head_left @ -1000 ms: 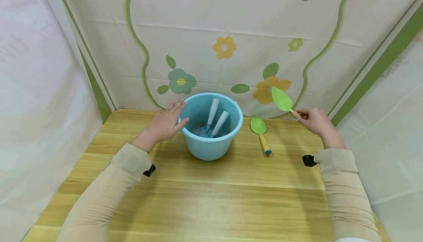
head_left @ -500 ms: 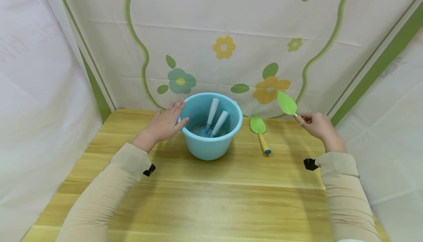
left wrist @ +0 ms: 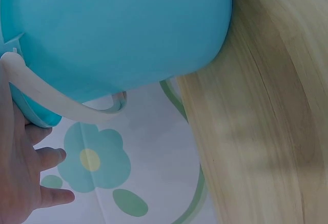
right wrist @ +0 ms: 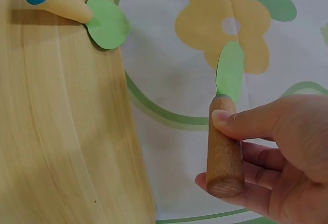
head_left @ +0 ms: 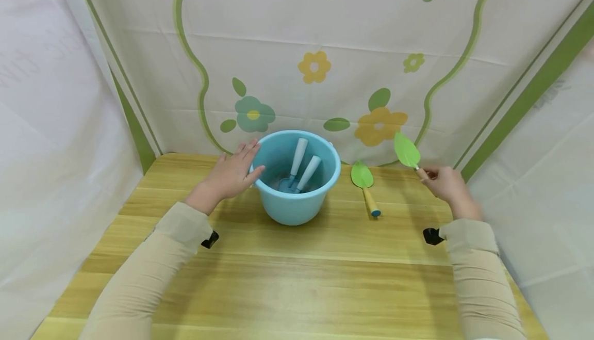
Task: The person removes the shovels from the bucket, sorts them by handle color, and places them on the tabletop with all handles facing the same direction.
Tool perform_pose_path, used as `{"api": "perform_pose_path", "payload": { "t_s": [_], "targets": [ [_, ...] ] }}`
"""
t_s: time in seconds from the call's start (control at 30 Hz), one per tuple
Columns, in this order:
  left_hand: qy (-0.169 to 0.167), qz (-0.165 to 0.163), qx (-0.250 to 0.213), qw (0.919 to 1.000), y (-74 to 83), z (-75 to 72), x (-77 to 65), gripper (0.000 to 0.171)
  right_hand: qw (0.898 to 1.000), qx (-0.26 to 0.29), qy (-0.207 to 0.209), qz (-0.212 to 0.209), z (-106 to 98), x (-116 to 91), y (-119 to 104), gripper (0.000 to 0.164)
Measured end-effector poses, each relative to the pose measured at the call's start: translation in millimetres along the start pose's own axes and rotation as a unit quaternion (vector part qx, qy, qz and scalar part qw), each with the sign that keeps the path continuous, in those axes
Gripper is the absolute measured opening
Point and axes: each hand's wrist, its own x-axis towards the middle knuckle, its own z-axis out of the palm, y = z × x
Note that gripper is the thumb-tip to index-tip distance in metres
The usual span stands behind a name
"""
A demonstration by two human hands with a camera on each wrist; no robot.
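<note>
My left hand rests on the left rim of a light blue bucket, its fingers spread and straight. In the left wrist view, the bucket's white carrying handle hangs down its side. Two pale-blue-handled tools stand tilted inside the bucket; their lower ends are only partly visible. At the right, my right hand pinches a small green trowel by its brown wooden handle, thumb on top and fingers beneath. The trowel is raised, its blade pointing up and left.
A second green trowel, with a yellow handle capped blue at its end, lies on the wooden table between the bucket and my right hand. White fabric printed with flowers hangs behind the table's back edge, with more fabric on both sides.
My right hand, with the trowel in it, has moved down and slightly right. The left hand, the bucket and the other trowel have stayed in place.
</note>
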Motion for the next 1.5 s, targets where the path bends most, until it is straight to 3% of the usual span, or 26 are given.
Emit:
{"api": "perform_pose_path", "payload": {
  "t_s": [0.2,0.47,0.63,0.83,1.5],
  "targets": [
    [0.0,0.0,0.008,1.0,-0.4,-0.2,-0.1,0.073,1.0,0.001,0.019,0.006,11,0,5,0.059],
    [-0.001,-0.001,0.005,1.0,-0.6,-0.6,-0.1,0.072,0.999,0.013,0.019,0.037,22,-1,14,0.053],
    [-0.005,-0.003,0.01,0.9999,-0.8,-0.5,-0.3,0.073,0.999,0.006,0.039,0.034,30,-1,21,0.059],
    [-0.006,-0.007,0.011,0.9999,-1.2,0.2,-0.3,0.074,0.998,0.007,0.062,0.025,38,-3,29,0.052],
    [-0.005,-0.002,0.008,1.0,-1.6,1.2,1.2,0.074,0.997,0.005,0.065,0.028,57,-3,52,0.044]
  ]
}}
